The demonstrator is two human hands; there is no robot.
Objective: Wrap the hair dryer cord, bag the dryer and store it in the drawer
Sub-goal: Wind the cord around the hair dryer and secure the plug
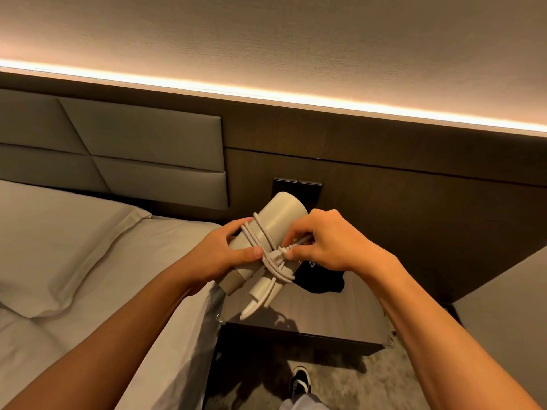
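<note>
A beige hair dryer [282,213] is held in the air above the nightstand [325,315], barrel pointing up and away. Its beige cord [260,235] is wound in several loops around the body and folded handle. My left hand [225,253] grips the dryer's body from the left, thumb pressing on the loops. My right hand [328,241] pinches the cord's plug end [284,254] against the wraps. A black bag [319,279] lies on the nightstand under my right hand, partly hidden.
A bed with a grey pillow [59,247] lies to the left, touching the nightstand. A dark switch panel [297,186] sits on the wooden wall behind. A grey surface [509,306] stands at right. My shoe [300,380] is on the carpet below.
</note>
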